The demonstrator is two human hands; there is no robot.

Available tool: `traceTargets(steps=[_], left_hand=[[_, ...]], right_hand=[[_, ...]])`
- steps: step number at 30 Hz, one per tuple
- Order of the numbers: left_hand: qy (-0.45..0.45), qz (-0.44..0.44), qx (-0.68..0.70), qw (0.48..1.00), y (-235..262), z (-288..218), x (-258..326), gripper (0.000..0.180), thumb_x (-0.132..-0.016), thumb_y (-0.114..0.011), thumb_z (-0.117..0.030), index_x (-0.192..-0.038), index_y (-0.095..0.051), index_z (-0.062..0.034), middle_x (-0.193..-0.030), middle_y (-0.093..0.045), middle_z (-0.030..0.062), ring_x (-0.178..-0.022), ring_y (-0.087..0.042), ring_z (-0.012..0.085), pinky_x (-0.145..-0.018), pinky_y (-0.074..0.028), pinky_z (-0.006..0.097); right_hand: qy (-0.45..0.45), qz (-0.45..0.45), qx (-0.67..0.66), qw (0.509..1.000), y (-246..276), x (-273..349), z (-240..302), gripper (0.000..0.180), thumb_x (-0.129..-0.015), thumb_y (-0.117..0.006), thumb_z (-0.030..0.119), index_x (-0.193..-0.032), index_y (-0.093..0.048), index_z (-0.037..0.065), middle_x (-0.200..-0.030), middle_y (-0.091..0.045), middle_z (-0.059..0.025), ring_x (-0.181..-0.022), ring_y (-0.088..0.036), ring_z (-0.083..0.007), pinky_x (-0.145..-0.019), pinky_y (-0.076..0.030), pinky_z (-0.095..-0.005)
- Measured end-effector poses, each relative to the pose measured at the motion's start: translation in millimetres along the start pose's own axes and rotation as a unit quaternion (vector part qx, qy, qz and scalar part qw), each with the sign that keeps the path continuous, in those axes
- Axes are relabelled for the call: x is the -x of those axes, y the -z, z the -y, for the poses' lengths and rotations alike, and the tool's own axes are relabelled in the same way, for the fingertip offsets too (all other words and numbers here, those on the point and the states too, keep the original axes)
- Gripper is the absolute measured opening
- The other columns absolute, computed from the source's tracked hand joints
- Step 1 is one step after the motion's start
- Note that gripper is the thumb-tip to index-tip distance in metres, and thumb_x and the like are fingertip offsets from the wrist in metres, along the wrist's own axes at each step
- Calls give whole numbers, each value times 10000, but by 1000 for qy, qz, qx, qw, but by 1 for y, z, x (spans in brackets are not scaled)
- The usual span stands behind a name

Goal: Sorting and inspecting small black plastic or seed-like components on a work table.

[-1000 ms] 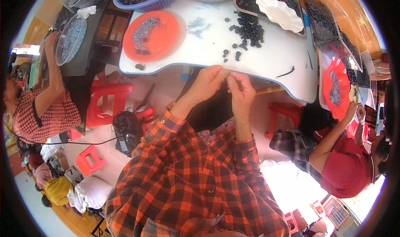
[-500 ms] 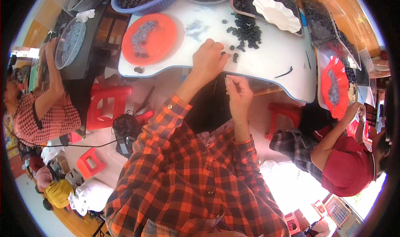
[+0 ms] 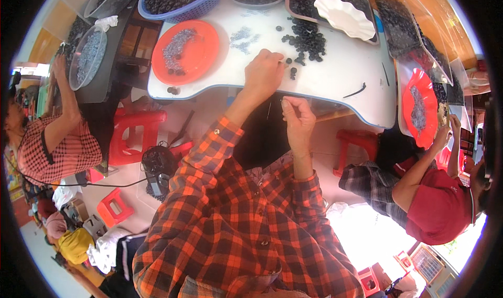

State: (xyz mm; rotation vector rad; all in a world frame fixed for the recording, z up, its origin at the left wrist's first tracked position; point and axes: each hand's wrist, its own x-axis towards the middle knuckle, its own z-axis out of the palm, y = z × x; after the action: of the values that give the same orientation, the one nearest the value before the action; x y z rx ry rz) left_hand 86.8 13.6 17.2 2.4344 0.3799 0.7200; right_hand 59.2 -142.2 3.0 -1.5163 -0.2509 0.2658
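Dark beads point(image 3: 306, 38) lie under the curled left hand point(image 3: 264, 75); right hand point(image 3: 297, 121) pinches shut.

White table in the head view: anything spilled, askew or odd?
A few small dark round pieces lie at the white table edge, apart from the loose dark pile near the left hand. Right hand is off the table. Nothing damaged.

A single head-worn fisheye camera looks steeply down from close above the wearer's plaid sleeves, facing forward onto the white worktop point(image 3: 335, 72), its edges bending toward the round rim, co-workers at both sides.
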Motion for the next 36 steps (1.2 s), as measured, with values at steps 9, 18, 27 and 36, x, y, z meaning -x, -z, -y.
traceTargets(steps=[9,18,27,36], left_hand=[[255,97,707,652,36,5,27,272,-966,-543,-97,-1184,-589,59,-1005,-645,121,-809,-624,155,-689,-528,262],[262,101,814,509,41,0,63,297,-977,-495,-47,-1250,-528,67,-1111,-624,189,-900,-662,175,-815,-575,278],[263,107,823,493,42,3,79,302,-960,-518,-40,-1243,-526,65,-1117,-621,172,-985,-660,228,-880,-557,327],[295,104,791,526,39,-3,88,237,-938,-566,-55,-1146,-623,43,-1007,-661,135,-809,-643,164,-701,-569,266]], right_hand=[[-1,5,9,1000,2,0,1,96,-900,-657,100,-956,-674,24,-798,-594,25,-654,-501,-35,-573,-415,-185],[-1,2,16,1000,-2,1,6,93,-891,-668,98,-944,-668,22,-795,-597,25,-641,-496,-33,-558,-413,-186],[-7,5,-26,1000,-3,3,12,95,-891,-669,90,-962,-675,27,-774,-605,25,-637,-505,-31,-557,-412,-178],[37,-1,-49,998,-4,5,22,101,-880,-672,38,-979,-685,26,-803,-607,27,-635,-510,-32,-559,-413,-173]])
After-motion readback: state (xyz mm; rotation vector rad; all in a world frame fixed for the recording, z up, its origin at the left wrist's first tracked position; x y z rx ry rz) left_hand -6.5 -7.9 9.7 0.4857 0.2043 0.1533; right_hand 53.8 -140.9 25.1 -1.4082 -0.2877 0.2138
